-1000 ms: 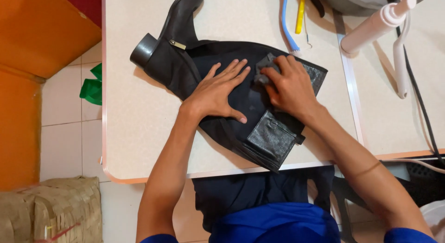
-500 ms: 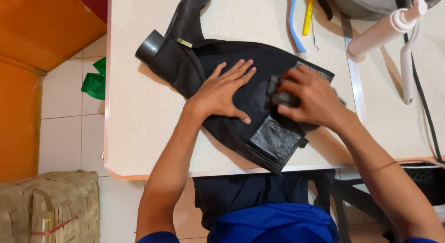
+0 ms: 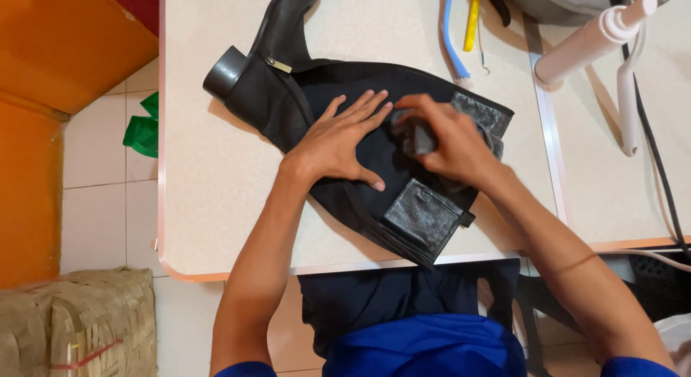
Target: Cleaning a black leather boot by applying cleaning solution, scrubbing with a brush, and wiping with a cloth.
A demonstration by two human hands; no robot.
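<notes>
A tall black leather boot (image 3: 288, 111) lies on its side on the cream table (image 3: 216, 197), heel to the upper left, its shaft reaching the front edge. My left hand (image 3: 342, 139) lies flat with spread fingers on the shaft and presses it down. My right hand (image 3: 450, 143) is closed around a small dark cloth or pad (image 3: 417, 136) and holds it against the upper part of the shaft, beside the left fingertips. A folded leather cuff (image 3: 421, 219) shows at the shaft's open end.
A white tube (image 3: 590, 39) and a white handle lie at the back right, with a black cable (image 3: 658, 161) along the right edge. Blue and yellow tools (image 3: 461, 32) lie at the top. A woven basket (image 3: 79, 323) and green scraps (image 3: 144, 129) sit on the tiled floor at left.
My right hand has slid left along the shaft with the dark pad, closer to my left fingertips. The left hand stays flat on the boot.
</notes>
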